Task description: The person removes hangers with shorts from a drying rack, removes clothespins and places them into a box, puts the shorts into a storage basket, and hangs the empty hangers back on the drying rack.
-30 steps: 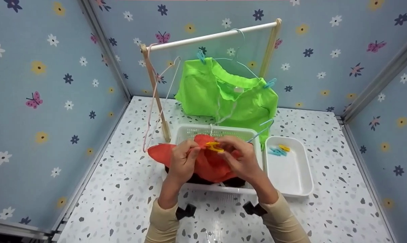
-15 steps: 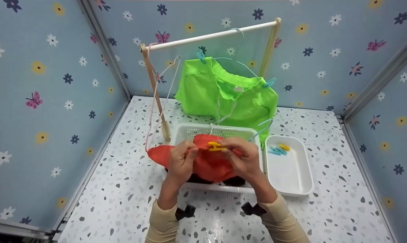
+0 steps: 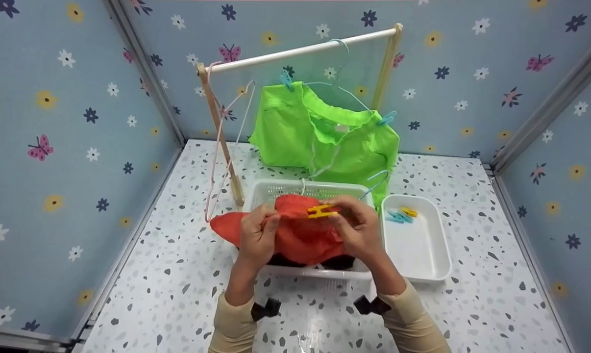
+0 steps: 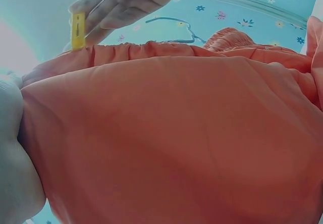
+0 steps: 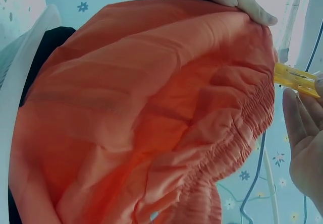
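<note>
A red-orange cloth garment (image 3: pixel 305 242) with a gathered elastic waistband (image 5: pixel 242 118) is held up over a white basket. My left hand (image 3: pixel 258 238) pinches its upper edge between thumb and fingers. In my right hand (image 3: pixel 359 228), thumb and fingers pinch the handle ends of a yellow clothespin (image 3: pixel 320 211). The clothespin's tip meets the waistband's edge in the right wrist view; whether it bites the cloth I cannot tell. A white hanger hook (image 3: pixel 303 186) rises behind the garment, and a blue hanger hook (image 3: pixel 378 181) shows past my right hand.
The white basket (image 3: pixel 320 271) holds dark cloth. To its right, a white tray (image 3: pixel 418 255) contains blue and yellow clothespins. Behind, a wooden rack (image 3: pixel 300 52) carries a pink hanger (image 3: pixel 217 142) and bright green shorts (image 3: pixel 285 127) clipped with blue clothespins.
The yellow clothespin and my right hand have moved slightly right, away from the left fingers, and the clothespin has turned more level. My left hand keeps its pinch. The head view has shifted a little.
</note>
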`<move>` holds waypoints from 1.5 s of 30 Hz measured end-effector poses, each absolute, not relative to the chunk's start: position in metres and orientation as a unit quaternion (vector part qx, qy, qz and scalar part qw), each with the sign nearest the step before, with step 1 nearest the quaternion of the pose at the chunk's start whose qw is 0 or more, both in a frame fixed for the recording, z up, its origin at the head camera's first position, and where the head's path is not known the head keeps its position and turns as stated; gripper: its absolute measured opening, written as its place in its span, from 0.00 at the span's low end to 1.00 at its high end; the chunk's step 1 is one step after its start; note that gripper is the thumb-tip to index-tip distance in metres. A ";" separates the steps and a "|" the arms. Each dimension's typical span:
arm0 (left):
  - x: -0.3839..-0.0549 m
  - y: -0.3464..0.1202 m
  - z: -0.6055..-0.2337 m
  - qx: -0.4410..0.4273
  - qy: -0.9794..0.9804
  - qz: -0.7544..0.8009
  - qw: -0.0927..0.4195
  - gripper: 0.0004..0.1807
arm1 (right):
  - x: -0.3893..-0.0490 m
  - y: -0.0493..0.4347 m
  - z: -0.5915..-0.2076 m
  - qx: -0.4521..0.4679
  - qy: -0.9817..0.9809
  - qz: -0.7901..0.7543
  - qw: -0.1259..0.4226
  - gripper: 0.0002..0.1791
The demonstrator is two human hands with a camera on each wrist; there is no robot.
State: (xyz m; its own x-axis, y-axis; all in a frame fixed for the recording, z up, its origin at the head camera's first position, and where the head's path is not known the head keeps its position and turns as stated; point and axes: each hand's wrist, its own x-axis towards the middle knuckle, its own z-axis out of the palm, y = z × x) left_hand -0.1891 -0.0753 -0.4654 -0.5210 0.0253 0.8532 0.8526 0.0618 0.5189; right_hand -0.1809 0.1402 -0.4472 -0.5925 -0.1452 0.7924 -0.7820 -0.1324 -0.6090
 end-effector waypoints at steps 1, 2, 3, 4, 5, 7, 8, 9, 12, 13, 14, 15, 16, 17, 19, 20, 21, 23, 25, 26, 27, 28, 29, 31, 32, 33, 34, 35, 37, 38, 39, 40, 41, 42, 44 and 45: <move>-0.189 -0.076 -0.465 -0.342 -0.639 -0.593 0.351 0.18 | -0.181 0.141 -0.448 0.378 -0.615 0.648 0.243 0.11; -0.189 -0.077 -0.466 -0.339 -0.638 -0.593 0.355 0.18 | -0.181 0.142 -0.449 0.377 -0.619 0.645 0.241 0.12; -0.189 -0.078 -0.466 -0.338 -0.637 -0.593 0.357 0.19 | -0.181 0.144 -0.450 0.377 -0.622 0.643 0.239 0.12; -0.189 -0.079 -0.466 -0.336 -0.636 -0.594 0.361 0.19 | -0.181 0.145 -0.451 0.375 -0.624 0.643 0.238 0.12; -0.189 -0.080 -0.467 -0.334 -0.634 -0.594 0.365 0.19 | -0.181 0.147 -0.453 0.372 -0.628 0.641 0.236 0.11; -0.189 -0.081 -0.467 -0.332 -0.631 -0.595 0.370 0.20 | -0.181 0.151 -0.456 0.364 -0.635 0.642 0.230 0.10; -0.189 -0.081 -0.467 -0.331 -0.630 -0.596 0.371 0.20 | -0.181 0.154 -0.457 0.358 -0.637 0.644 0.227 0.09; -0.190 -0.081 -0.466 -0.332 -0.629 -0.597 0.372 0.20 | -0.180 0.157 -0.458 0.350 -0.640 0.646 0.223 0.09; -0.190 -0.081 -0.465 -0.332 -0.628 -0.598 0.372 0.20 | -0.179 0.165 -0.459 0.322 -0.656 0.648 0.216 0.11; -0.191 -0.081 -0.464 -0.331 -0.628 -0.599 0.371 0.20 | -0.178 0.167 -0.458 0.312 -0.662 0.647 0.213 0.12; -0.191 -0.081 -0.464 -0.330 -0.628 -0.600 0.371 0.20 | -0.177 0.169 -0.457 0.301 -0.670 0.646 0.210 0.13; -0.191 -0.081 -0.464 -0.329 -0.628 -0.600 0.371 0.20 | -0.176 0.172 -0.457 0.291 -0.677 0.644 0.205 0.13; -0.191 -0.081 -0.464 -0.328 -0.627 -0.601 0.371 0.20 | -0.175 0.175 -0.457 0.284 -0.684 0.642 0.199 0.14; -0.191 -0.081 -0.464 -0.327 -0.627 -0.602 0.371 0.20 | -0.173 0.178 -0.457 0.277 -0.691 0.639 0.192 0.14; -0.191 -0.082 -0.466 -0.326 -0.627 -0.602 0.372 0.20 | -0.171 0.185 -0.459 0.263 -0.705 0.634 0.177 0.16; -0.191 -0.082 -0.467 -0.326 -0.627 -0.603 0.371 0.21 | -0.170 0.189 -0.462 0.257 -0.711 0.632 0.169 0.16; -0.191 -0.082 -0.467 -0.326 -0.626 -0.603 0.372 0.21 | -0.169 0.193 -0.464 0.252 -0.716 0.630 0.163 0.17; -0.191 -0.083 -0.468 -0.324 -0.625 -0.604 0.372 0.21 | -0.168 0.202 -0.469 0.237 -0.723 0.630 0.155 0.17; -0.192 -0.083 -0.469 -0.321 -0.627 -0.604 0.373 0.21 | -0.169 0.211 -0.473 0.219 -0.726 0.633 0.152 0.17; -0.191 -0.083 -0.469 -0.320 -0.627 -0.604 0.373 0.20 | -0.169 0.216 -0.474 0.210 -0.728 0.635 0.153 0.17; -0.191 -0.082 -0.469 -0.319 -0.629 -0.603 0.373 0.20 | -0.169 0.221 -0.476 0.201 -0.729 0.636 0.154 0.17; -0.192 -0.082 -0.469 -0.317 -0.630 -0.604 0.372 0.20 | -0.170 0.225 -0.477 0.190 -0.730 0.638 0.155 0.17; -0.192 -0.082 -0.469 -0.316 -0.631 -0.604 0.371 0.20 | -0.170 0.230 -0.478 0.182 -0.731 0.638 0.157 0.17; -0.192 -0.082 -0.469 -0.314 -0.633 -0.604 0.369 0.20 | -0.171 0.240 -0.480 0.161 -0.737 0.637 0.160 0.17; -0.192 -0.083 -0.469 -0.313 -0.633 -0.605 0.368 0.20 | -0.172 0.245 -0.481 0.152 -0.738 0.637 0.162 0.17; -0.192 -0.083 -0.470 -0.311 -0.635 -0.604 0.368 0.19 | -0.172 0.249 -0.482 0.143 -0.741 0.635 0.163 0.17; -0.192 -0.083 -0.470 -0.310 -0.636 -0.604 0.367 0.19 | -0.172 0.254 -0.483 0.133 -0.743 0.634 0.165 0.17; -0.192 -0.083 -0.470 -0.309 -0.637 -0.603 0.367 0.19 | -0.173 0.258 -0.484 0.123 -0.748 0.631 0.168 0.16; -0.192 -0.082 -0.471 -0.308 -0.641 -0.601 0.365 0.20 | -0.173 0.266 -0.486 0.102 -0.755 0.625 0.169 0.16; -0.192 -0.082 -0.471 -0.308 -0.643 -0.601 0.363 0.20 | -0.174 0.270 -0.487 0.092 -0.762 0.618 0.170 0.15; -0.192 -0.082 -0.471 -0.307 -0.644 -0.600 0.362 0.20 | -0.175 0.274 -0.489 0.082 -0.769 0.611 0.170 0.15; -0.192 -0.082 -0.472 -0.306 -0.644 -0.600 0.362 0.20 | -0.178 0.279 -0.494 0.072 -0.775 0.604 0.171 0.16; -0.192 -0.082 -0.472 -0.305 -0.644 -0.602 0.361 0.20 | -0.181 0.283 -0.498 0.063 -0.784 0.593 0.172 0.16; -0.192 -0.082 -0.473 -0.304 -0.644 -0.603 0.360 0.20 | -0.184 0.288 -0.503 0.056 -0.790 0.585 0.173 0.16; -0.192 -0.083 -0.474 -0.303 -0.642 -0.605 0.360 0.20 | -0.192 0.297 -0.513 0.042 -0.806 0.563 0.176 0.16; -0.192 -0.083 -0.474 -0.302 -0.641 -0.606 0.362 0.20 | -0.196 0.302 -0.518 0.036 -0.814 0.552 0.178 0.17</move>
State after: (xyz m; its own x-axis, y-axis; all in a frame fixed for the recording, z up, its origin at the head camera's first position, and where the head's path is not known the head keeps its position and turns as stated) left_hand -0.1917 -0.0831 -0.4742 -0.5562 -0.0513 0.8295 0.8253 0.0831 0.5585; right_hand -0.1959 0.3022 -0.5179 -0.9339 0.1374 0.3300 -0.2558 0.3879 -0.8855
